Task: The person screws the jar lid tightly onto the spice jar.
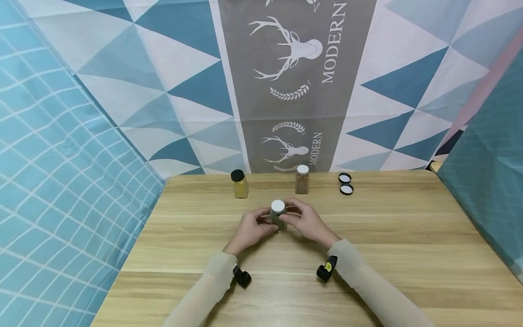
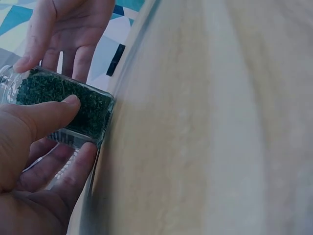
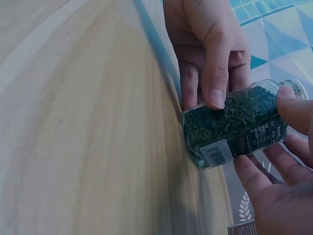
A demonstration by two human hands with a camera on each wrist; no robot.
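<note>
While the left hand [image 1: 252,228] grips the herb jar [image 3: 232,125], the right hand [image 1: 305,220] pinches it.

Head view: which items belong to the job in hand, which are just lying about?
In the job:
- jar of green flakes
- left hand and right hand, both holding it

Lying about, untouched:
- yellow jar with black cap
- brown jar with white top
- two black-rimmed discs, possibly lids, so perhaps related

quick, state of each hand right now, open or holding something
Left hand: closed, holding the glass jar of green herbs low on its body.
Right hand: closed, holding the same jar higher up.
</note>
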